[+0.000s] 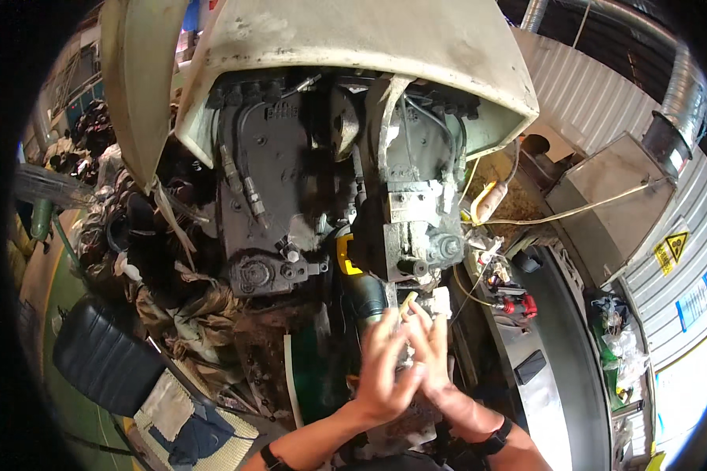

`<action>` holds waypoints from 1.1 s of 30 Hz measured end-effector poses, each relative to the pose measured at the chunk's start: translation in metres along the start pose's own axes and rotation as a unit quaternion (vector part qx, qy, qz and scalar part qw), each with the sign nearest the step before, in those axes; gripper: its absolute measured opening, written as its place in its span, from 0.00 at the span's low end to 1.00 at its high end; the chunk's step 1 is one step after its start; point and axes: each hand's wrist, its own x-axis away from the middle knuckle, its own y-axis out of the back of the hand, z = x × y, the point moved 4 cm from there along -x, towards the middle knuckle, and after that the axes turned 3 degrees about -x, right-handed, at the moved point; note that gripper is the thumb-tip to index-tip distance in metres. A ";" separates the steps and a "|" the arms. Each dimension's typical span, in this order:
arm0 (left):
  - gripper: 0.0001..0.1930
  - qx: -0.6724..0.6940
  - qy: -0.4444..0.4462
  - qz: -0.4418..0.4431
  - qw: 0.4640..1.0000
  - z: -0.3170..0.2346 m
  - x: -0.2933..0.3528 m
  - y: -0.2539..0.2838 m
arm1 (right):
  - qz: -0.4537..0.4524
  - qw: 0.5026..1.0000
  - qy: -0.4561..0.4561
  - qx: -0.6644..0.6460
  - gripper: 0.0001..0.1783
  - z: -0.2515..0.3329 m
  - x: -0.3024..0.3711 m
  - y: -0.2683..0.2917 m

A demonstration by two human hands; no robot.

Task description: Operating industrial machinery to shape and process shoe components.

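Left hand (383, 375) apparently against right hand (434, 357)

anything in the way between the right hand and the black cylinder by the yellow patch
Yes, as seen here: the left hand lies between the right hand and the black cylinder, its fingers pointing up near the cylinder's lower end. How far apart they are in depth cannot be told.

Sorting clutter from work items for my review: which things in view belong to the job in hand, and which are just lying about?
Apparently part of the job:
left hand
right hand
machine, just beyond the hands
(anything held is unclear)

Seemingly just lying about:
chair
dark cloth on it
clear bags
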 end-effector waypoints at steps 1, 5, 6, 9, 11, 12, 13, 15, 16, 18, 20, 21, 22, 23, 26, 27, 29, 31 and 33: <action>0.25 0.003 0.013 -0.044 0.999 0.006 0.001 0.010 | -0.075 0.992 -0.092 -0.049 0.50 0.004 -0.005 -0.009; 0.23 0.064 0.074 -0.130 0.987 0.030 0.010 0.028 | 0.080 0.953 -0.011 0.291 0.58 0.027 -0.007 -0.048; 0.23 0.080 0.090 -0.133 0.984 0.035 0.013 0.030 | 0.082 0.949 -0.009 0.303 0.59 0.020 -0.010 -0.050; 0.24 0.088 0.114 -0.147 0.979 0.043 0.023 0.041 | 0.044 0.956 0.058 0.283 0.62 0.024 -0.013 -0.052; 0.24 0.109 0.163 -0.158 0.968 0.043 0.030 0.045 | 0.055 0.961 -0.010 0.271 0.64 0.009 -0.015 -0.045; 0.25 0.120 0.175 -0.171 0.962 0.047 0.034 0.049 | 0.057 0.960 -0.069 0.265 0.63 0.020 -0.016 -0.048; 0.27 0.144 0.175 -0.179 0.958 0.049 0.033 0.052 | 0.058 0.956 -0.125 0.258 0.63 0.033 -0.016 -0.047; 0.30 0.154 0.195 -0.196 0.948 0.052 0.032 0.058 | -0.012 0.961 -0.019 0.276 0.60 0.048 -0.004 -0.037; 0.33 0.172 0.219 -0.222 0.934 0.049 0.025 0.063 | 0.014 0.978 -0.115 0.176 0.62 0.062 0.009 -0.033; 0.36 0.281 0.258 -0.198 0.903 0.039 0.006 0.069 | 0.074 0.981 -0.144 0.112 0.65 0.089 0.045 -0.026; 0.34 0.379 0.277 -0.077 0.880 0.016 -0.013 0.062 | 0.116 0.964 -0.035 0.237 0.63 0.105 0.093 -0.009; 0.29 0.342 0.283 -0.015 0.896 0.009 -0.012 0.056 | 0.075 0.941 0.118 0.308 0.54 0.113 0.109 -0.006; 0.27 0.369 0.248 0.005 0.896 0.000 -0.011 0.048 | 0.073 0.929 0.151 0.328 0.54 0.100 0.127 0.001; 0.26 0.394 0.216 0.027 0.893 -0.011 -0.009 0.040 | 0.070 0.917 0.181 0.347 0.54 0.084 0.144 0.010; 0.29 0.392 0.195 0.079 0.896 -0.036 -0.006 0.016 | 0.050 0.923 0.149 0.352 0.55 0.057 0.175 0.035; 0.29 0.404 0.210 0.083 0.886 -0.039 0.000 0.008 | 0.037 0.923 0.144 0.354 0.55 0.054 0.183 0.040; 0.30 0.414 0.203 0.109 0.880 -0.052 0.000 -0.011 | 0.010 0.939 0.122 0.322 0.54 0.052 0.197 0.054; 0.27 0.423 0.188 0.117 0.879 -0.063 0.000 -0.029 | -0.011 0.932 0.119 0.343 0.52 0.055 0.207 0.065; 0.26 0.421 0.191 0.130 0.877 -0.074 0.000 -0.049 | -0.061 0.966 0.071 0.242 0.54 0.039 0.223 0.082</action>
